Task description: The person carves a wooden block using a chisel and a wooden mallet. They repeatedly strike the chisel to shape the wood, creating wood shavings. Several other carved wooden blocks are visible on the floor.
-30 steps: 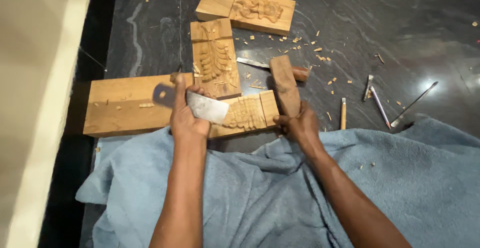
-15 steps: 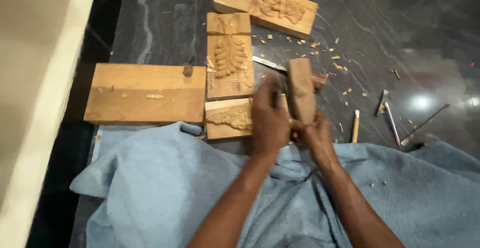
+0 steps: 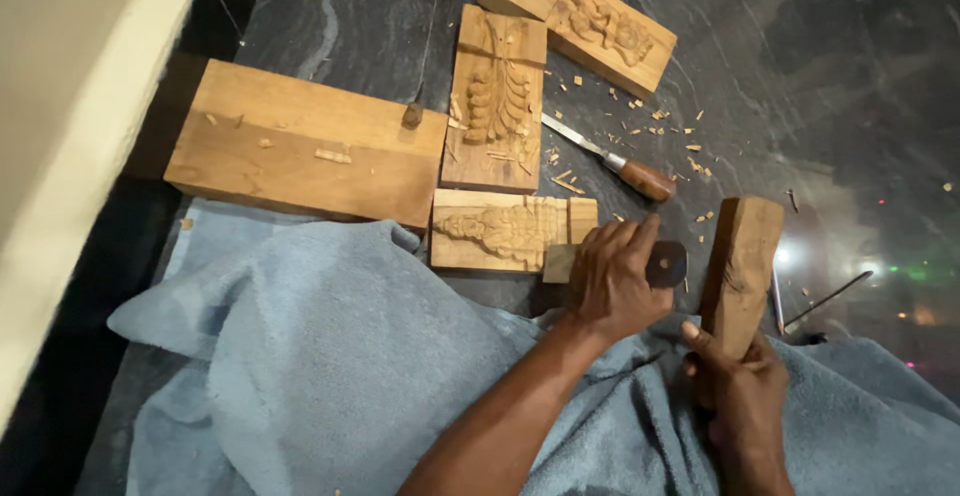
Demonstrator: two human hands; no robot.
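Left hand (image 3: pixel 618 278) closed on dark-bladed tool (image 3: pixel 664 262) beside carved wooden panel (image 3: pixel 510 229); right hand (image 3: pixel 742 396) grips upright wooden mallet block (image 3: pixel 742 268), poised for striking.

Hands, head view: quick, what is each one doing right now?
Left hand: closed over a flat dark-ended tool beside the small carved block.
Right hand: closed around the lower end of the wooden mallet block, held upright.

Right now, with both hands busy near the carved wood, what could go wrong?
1. The left hand holds a dark-ended tool over the carved block; a slip might scar the carving.
2. The right hand holds the wooden mallet block upright near the left fingers.
3. The chisel lies loose nearby.
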